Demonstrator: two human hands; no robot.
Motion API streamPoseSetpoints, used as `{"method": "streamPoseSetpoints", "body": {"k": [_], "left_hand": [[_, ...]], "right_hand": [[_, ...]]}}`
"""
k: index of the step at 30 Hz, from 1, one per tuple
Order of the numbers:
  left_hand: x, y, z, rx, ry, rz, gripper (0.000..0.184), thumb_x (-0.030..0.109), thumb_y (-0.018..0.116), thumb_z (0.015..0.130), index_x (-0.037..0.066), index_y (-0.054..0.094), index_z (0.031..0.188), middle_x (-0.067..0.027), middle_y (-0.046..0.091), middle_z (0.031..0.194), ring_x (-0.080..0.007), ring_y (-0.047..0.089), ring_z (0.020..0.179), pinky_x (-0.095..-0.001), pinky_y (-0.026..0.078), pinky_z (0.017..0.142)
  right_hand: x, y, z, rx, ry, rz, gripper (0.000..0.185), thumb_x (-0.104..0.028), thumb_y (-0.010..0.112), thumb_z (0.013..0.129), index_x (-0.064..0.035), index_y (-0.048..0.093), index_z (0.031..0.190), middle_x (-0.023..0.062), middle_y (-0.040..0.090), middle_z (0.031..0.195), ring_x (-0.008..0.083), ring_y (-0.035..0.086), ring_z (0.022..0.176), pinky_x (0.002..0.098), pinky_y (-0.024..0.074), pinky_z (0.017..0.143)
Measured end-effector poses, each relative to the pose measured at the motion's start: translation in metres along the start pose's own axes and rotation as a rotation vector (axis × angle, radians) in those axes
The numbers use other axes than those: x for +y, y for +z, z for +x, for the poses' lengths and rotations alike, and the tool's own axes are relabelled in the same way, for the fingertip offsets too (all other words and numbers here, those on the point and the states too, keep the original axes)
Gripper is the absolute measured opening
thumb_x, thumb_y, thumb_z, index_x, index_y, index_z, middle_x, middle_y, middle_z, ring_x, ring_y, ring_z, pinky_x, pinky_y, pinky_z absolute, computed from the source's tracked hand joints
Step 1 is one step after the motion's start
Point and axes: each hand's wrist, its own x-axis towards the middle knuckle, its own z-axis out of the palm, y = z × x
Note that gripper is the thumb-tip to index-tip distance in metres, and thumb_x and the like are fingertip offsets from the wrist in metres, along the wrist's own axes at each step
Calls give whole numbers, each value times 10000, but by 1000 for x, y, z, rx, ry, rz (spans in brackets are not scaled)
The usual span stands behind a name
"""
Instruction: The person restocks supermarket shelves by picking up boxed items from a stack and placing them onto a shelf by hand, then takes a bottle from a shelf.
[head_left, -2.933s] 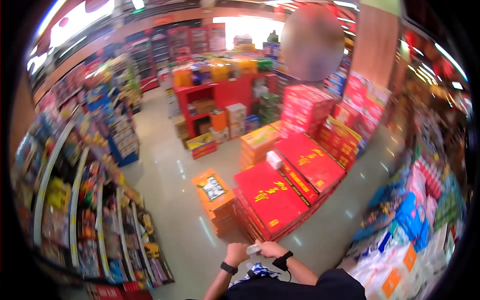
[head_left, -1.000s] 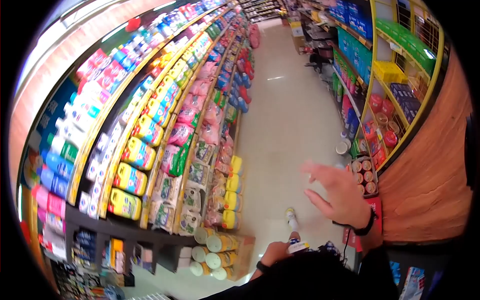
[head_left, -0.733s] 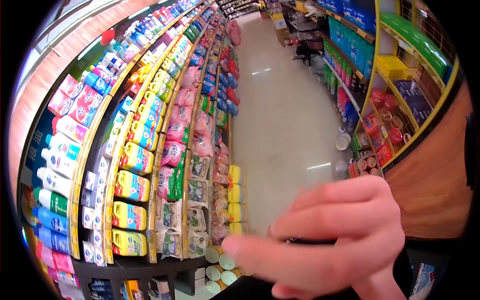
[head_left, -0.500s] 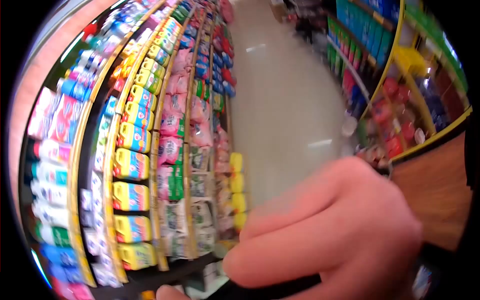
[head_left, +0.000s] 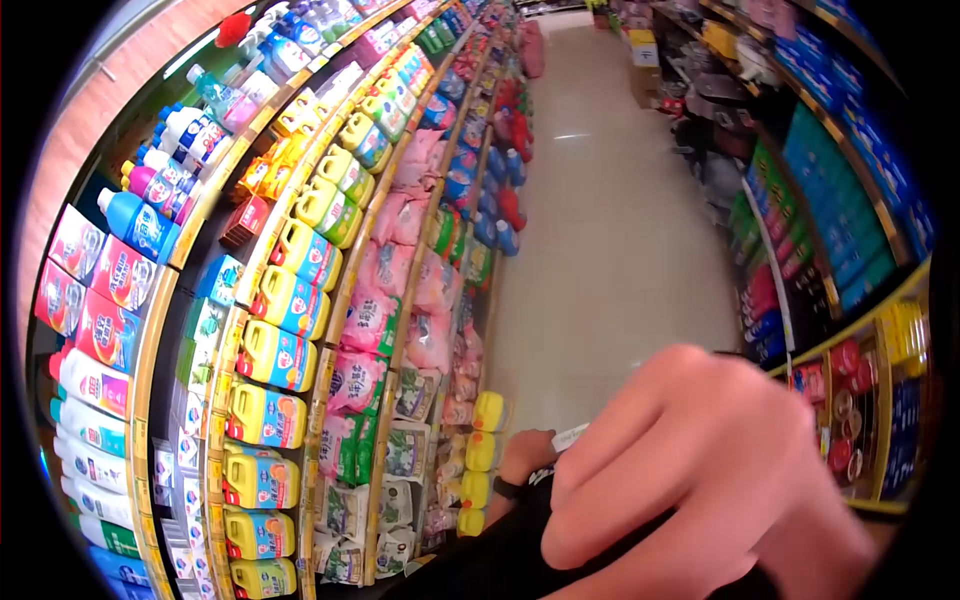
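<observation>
My right hand (head_left: 690, 470) fills the lower right, close to the camera, with its fingers curled inward. Whatever the fingers may hold is hidden behind them. Past its left side shows a small part of what looks like my left hand (head_left: 527, 455), with a dark band (head_left: 508, 489) at the wrist and a black sleeve (head_left: 490, 545). Its fingers are mostly out of sight. A small white label-like piece (head_left: 571, 437) shows between the two hands; I cannot tell whether either holds it. Yellow bottles (head_left: 480, 450) stand on the low shelf left of the hands.
Tall shelving on the left carries yellow detergent jugs (head_left: 268, 415), pink bags (head_left: 355, 382), red-and-white boxes (head_left: 110, 320) and several bottles. A pale aisle floor (head_left: 610, 250) runs ahead. Along the right stand more shelves with teal packages (head_left: 830, 210), and a cardboard box (head_left: 645, 75) farther off.
The view has swung and become sharper, showing more of the left shelves and aisle. My right hand appears farther right, still curled. The banded wrist and white piece have come into sight.
</observation>
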Motion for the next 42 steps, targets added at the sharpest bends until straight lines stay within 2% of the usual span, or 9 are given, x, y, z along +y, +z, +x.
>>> {"method": "streamPoseSetpoints", "body": {"k": [5, 9, 15, 23, 34, 37, 40, 41, 42], "left_hand": [[-20, -32, 70, -27, -36, -68, 446, 484, 738, 825, 84, 721, 1022, -187, 740, 881, -397, 713, 856, -517, 552, 743], [-52, -58, 130, -40, -34, -59, 431, 471, 742, 830, 84, 717, 1017, -182, 739, 880, -397, 712, 852, -512, 551, 736], [-132, -118, 241, 26, -28, -29, 409, 452, 747, 838, 84, 711, 1010, -175, 737, 879, -396, 710, 847, -505, 549, 724], [-229, -237, 389, 268, 61, 8, 380, 427, 755, 848, 83, 703, 1001, -165, 736, 877, -395, 708, 841, -497, 547, 709], [-249, -489, 410, 661, -186, -392, 411, 422, 787, 875, 59, 701, 1048, -177, 716, 934, -367, 699, 869, -452, 546, 719], [-270, -547, 423, 920, -187, -355, 406, 339, 822, 852, 41, 705, 1102, -197, 724, 996, -365, 709, 926, -433, 562, 777], [-278, -611, 432, 1251, -149, -229, 439, 221, 871, 812, 13, 701, 1160, -217, 730, 1053, -374, 718, 979, -408, 579, 843], [-271, -635, 432, 1232, -260, -435, 428, 128, 881, 782, 1, 695, 1145, -204, 736, 1057, -372, 730, 971, -395, 581, 822], [-274, -655, 436, 1309, -251, -282, 437, 109, 861, 808, -1, 674, 1187, -172, 754, 1024, -266, 746, 957, -371, 558, 833]], "right_hand": [[32, -87, 35, -49, 422, 76, 394, -81, 427, 1037, 47, 527, 678, 272, 648, 755, 354, 589, 539, 368, 480, 452], [131, -149, 43, -201, 42, 208, 335, -96, 430, 999, 90, 555, 749, 269, 609, 767, 327, 520, 521, 375, 400, 458], [222, -230, 94, -299, 259, 201, 319, -139, 466, 920, 15, 437, 642, 214, 557, 709, 291, 418, 479, 357, 270, 449], [349, -325, 153, -232, 162, 193, 240, -112, 499, 895, 8, 485, 687, 203, 590, 751, 286, 425, 491, 356, 324, 461], [502, -428, 192, -58, 20, 160, 133, -74, 543, 862, -2, 551, 750, 188, 636, 810, 280, 435, 508, 354, 397, 478], [579, -497, 196, -240, -169, -193, 187, -16, 613, 779, 9, 680, 952, 189, 699, 949, 329, 619, 604, 346, 512, 544], [628, -555, 195, -409, 136, -666, 392, -26, 642, 792, -68, 695, 1178, 135, 677, 1103, 344, 669, 964, 430, 561, 854], [644, -568, 199, -425, 165, -812, 403, -20, 677, 784, -96, 691, 1180, 127, 661, 1166, 344, 642, 1050, 425, 540, 917], [661, -580, 203, -433, 190, -813, 416, -17, 696, 788, -94, 700, 1198, 125, 673, 1187, 347, 642, 1080, 422, 534, 942]]}}
